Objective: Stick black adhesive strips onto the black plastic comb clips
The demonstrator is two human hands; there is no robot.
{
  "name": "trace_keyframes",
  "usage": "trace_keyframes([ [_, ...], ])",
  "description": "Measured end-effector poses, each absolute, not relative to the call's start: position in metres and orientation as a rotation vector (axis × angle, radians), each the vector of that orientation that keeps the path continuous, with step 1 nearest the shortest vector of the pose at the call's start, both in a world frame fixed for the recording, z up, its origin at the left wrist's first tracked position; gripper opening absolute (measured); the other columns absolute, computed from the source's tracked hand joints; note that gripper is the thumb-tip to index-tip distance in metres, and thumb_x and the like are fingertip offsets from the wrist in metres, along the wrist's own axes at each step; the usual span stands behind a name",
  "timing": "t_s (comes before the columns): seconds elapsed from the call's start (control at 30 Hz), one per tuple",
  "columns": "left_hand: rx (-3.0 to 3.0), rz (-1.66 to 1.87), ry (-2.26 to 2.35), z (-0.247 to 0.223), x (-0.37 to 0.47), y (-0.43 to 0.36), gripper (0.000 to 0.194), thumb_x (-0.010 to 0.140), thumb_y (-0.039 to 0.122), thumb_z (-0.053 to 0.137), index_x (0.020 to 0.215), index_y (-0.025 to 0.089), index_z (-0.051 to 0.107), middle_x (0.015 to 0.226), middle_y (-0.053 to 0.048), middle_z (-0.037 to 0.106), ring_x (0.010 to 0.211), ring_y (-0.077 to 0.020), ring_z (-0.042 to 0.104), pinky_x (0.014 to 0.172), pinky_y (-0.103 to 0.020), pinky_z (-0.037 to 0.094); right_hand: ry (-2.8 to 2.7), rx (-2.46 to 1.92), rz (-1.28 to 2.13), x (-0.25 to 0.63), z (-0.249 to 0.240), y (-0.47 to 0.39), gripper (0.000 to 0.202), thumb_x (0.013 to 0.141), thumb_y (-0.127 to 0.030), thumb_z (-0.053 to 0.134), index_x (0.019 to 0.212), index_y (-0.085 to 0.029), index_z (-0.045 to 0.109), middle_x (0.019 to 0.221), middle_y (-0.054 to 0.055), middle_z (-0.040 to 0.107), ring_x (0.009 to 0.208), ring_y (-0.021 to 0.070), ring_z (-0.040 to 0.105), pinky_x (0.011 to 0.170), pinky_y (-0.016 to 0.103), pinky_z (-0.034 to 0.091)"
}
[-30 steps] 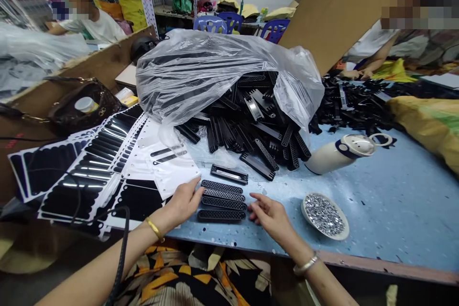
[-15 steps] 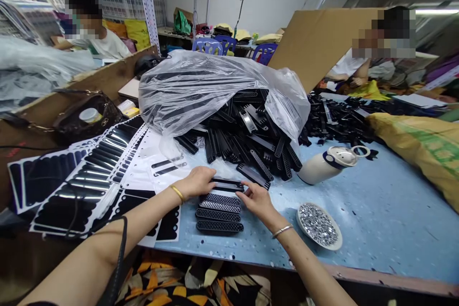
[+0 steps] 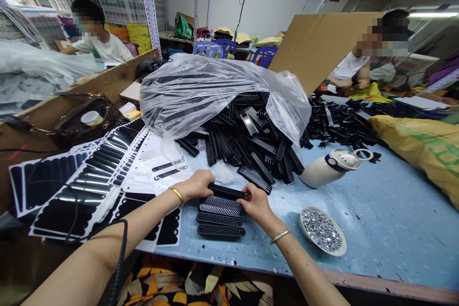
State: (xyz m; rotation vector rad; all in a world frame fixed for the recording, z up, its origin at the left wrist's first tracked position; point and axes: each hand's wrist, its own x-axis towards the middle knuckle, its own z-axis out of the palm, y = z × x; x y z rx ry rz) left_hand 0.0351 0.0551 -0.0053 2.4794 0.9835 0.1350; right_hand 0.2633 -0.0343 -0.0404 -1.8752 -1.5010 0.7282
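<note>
At the far left lies a brown leather-look handbag [image 3: 84, 122], and nearer, to its right, white sheets bearing glossy black rounded strips [image 3: 86, 179] fan across the table. Next comes the person's left hand [image 3: 198, 184], its fingertips grasping the left end of a long, narrow, black textured bar [image 3: 226, 191]. This bar is between the two hands, on the far side of a row of four black bars with a lattice pattern [image 3: 219, 220], and close to its farthest member. The held bar's long axis runs left to right, its right end slightly nearer than its left, roughly parallel to the row; whether it touches the table I cannot tell. Beyond it, a clear plastic bag [image 3: 193, 88] spills a heap of similar black parts [image 3: 247, 148]. The right hand [image 3: 256, 202] pinches the bar's right end between thumb and fingers. The step in hand seems to be positioning or turning this one bar with both hands; the next move calls for an even hold at both ends, keeping it aligned and clear of its neighbours. Farther right are a cream bottle with a dark blue collar [image 3: 319, 172] and, nearer, a white bowl [image 3: 343, 248] of small silvery pieces [image 3: 320, 228].
</note>
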Motion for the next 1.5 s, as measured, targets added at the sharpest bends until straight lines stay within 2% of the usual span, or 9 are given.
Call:
trace_keyframes([
  [0.3,2.451,0.268,0.897,0.009,0.020,0.031,0.019,0.080,0.020,0.053,0.074,0.016,0.070,0.070,-0.006,0.069,0.067,-0.0191,0.063,0.068,-0.028,0.048,-1.429,-1.721,0.924,0.261,-0.029,-0.045,0.022,0.063,-0.021,0.053,0.069,-0.020,0.074,0.069,0.003,0.075,0.068,0.0211,0.070,0.071,0.037,0.058],
  [0.43,2.425,0.471,0.987,-0.004,0.013,0.000,0.030,0.088,0.015,0.041,0.098,0.012,0.069,0.096,-0.014,0.071,0.097,-0.0262,0.067,0.089,-0.039,0.051,-1.325,-1.711,0.876,0.256,-0.031,-0.051,0.023,0.067,-0.032,0.056,0.072,-0.019,0.075,0.069,0.005,0.075,0.067,0.0231,0.070,0.064,0.036,0.057],
  [0.53,2.316,0.856,1.020,-0.027,0.013,-0.024,0.039,0.094,0.019,0.040,0.129,0.010,0.054,0.128,-0.018,0.062,0.129,-0.0291,0.051,0.107,-0.047,0.044,-1.210,-1.704,0.771,0.249,-0.034,-0.053,0.036,0.073,-0.046,0.056,0.079,-0.017,0.075,0.080,0.010,0.076,0.079,0.0260,0.071,0.066,0.037,0.057],
  [0.73,2.178,1.145,1.048,-0.066,0.025,-0.052,0.043,0.097,0.019,0.038,0.139,0.011,0.046,0.142,-0.021,0.050,0.144,-0.0318,0.027,0.113,-0.057,0.034,-1.085,-1.652,0.625,0.220,-0.044,-0.057,0.056,0.084,-0.060,0.042,0.082,-0.015,0.074,0.088,0.013,0.076,0.088,0.0259,0.070,0.079,0.039,0.053],
  [1.0,2.136,1.157,1.040,-0.064,0.033,-0.043,0.043,0.098,0.020,0.035,0.137,0.010,0.048,0.138,-0.021,0.054,0.141,-0.0306,0.035,0.112,-0.055,0.039,-1.040,-1.659,0.540,0.208,-0.041,-0.054,0.055,0.083,-0.063,0.046,0.067,-0.018,0.072,0.075,0.010,0.075,0.078,0.0243,0.068,0.079,0.038,0.051],
  [1.13,2.268,1.164,1.022,-0.038,0.007,-0.054,0.043,0.096,0.019,0.039,0.137,0.011,0.048,0.135,-0.019,0.057,0.141,-0.0301,0.035,0.110,-0.051,0.041,-1.003,-1.659,0.560,0.221,-0.011,-0.068,0.059,0.079,-0.068,0.048,0.073,-0.015,0.072,0.080,0.013,0.075,0.079,0.0278,0.070,0.066,0.039,0.055],
  [1.23,2.465,1.025,1.047,-0.024,-0.030,-0.056,0.051,0.086,0.023,0.056,0.136,0.012,0.049,0.135,-0.018,0.057,0.141,-0.0349,0.033,0.110,-0.055,0.038,-1.012,-1.646,0.485,0.230,0.017,-0.094,0.046,0.080,-0.060,0.058,0.088,-0.016,0.072,0.092,0.013,0.075,0.088,0.0275,0.069,0.076,0.040,0.056],
  [1.33,2.567,0.707,1.287,-0.020,-0.070,-0.046,0.050,0.073,0.023,0.070,0.121,0.013,0.060,0.135,-0.020,0.056,0.138,-0.0439,0.034,0.106,-0.066,0.033,-1.116,-1.682,0.460,0.223,0.032,-0.121,0.036,0.079,-0.052,0.066,0.091,-0.019,0.072,0.090,0.011,0.075,0.085,0.0279,0.070,0.081,0.042,0.057],
  [1.5,2.611,0.668,1.450,-0.020,-0.122,-0.044,0.024,0.079,0.003,0.050,0.087,0.018,0.068,0.122,-0.011,0.067,0.128,-0.0354,0.051,0.102,-0.058,0.040,-1.601,-1.577,0.440,0.159,0.028,-0.135,0.022,0.086,-0.042,0.059,0.086,-0.025,0.072,0.085,0.008,0.074,0.076,0.0256,0.070,0.071,0.037,0.059],
])
